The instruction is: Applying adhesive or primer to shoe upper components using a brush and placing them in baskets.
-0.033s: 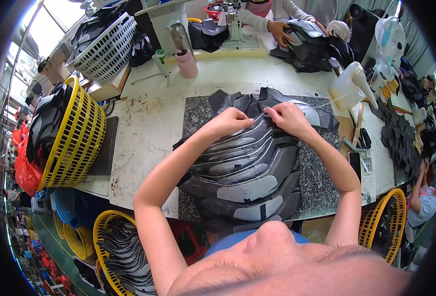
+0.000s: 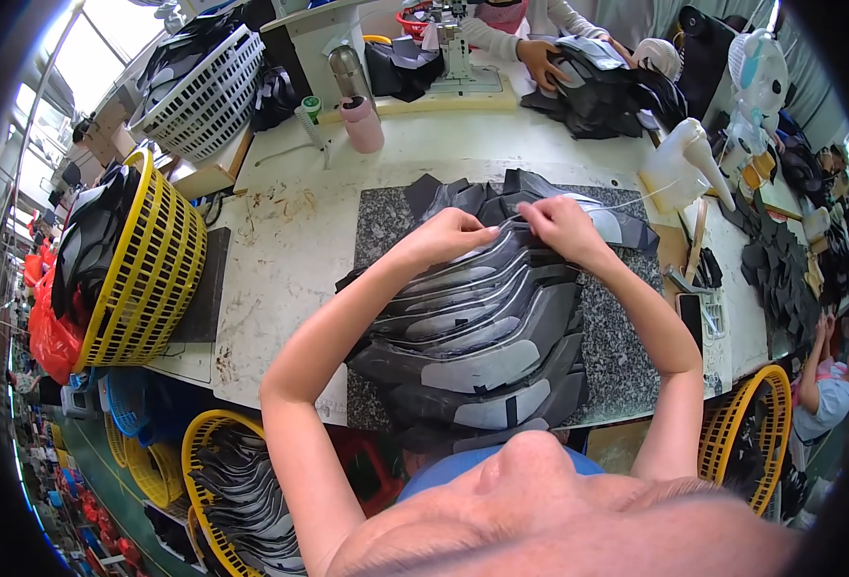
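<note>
In the head view, the far end of an overlapping row of dark pieces (image 2: 482, 370) lies right at the grip, between the left hand (image 2: 451, 236) and the right hand (image 2: 564, 229). From there the row runs back toward the body, fanned like shingles, while each curved piece has its long axis roughly crosswise, from the left grip's side to the right's. Neither hand is clearly nearer; both are at that far edge, the right fingertips slightly farther out. Fingers and thumb curl inward on each side (whether either grip truly pinches an edge, I cannot tell).

The left forearm (image 2: 343, 313) and right forearm (image 2: 644, 317) slant inward around the row, elbows wide, hands facing each other. Beneath the row is a speckled slab (image 2: 626, 361) on the tabletop (image 2: 280, 288); just beyond the grip lie loose dark pieces (image 2: 516, 185), and out to its right stands a white bottle (image 2: 673, 181).
</note>
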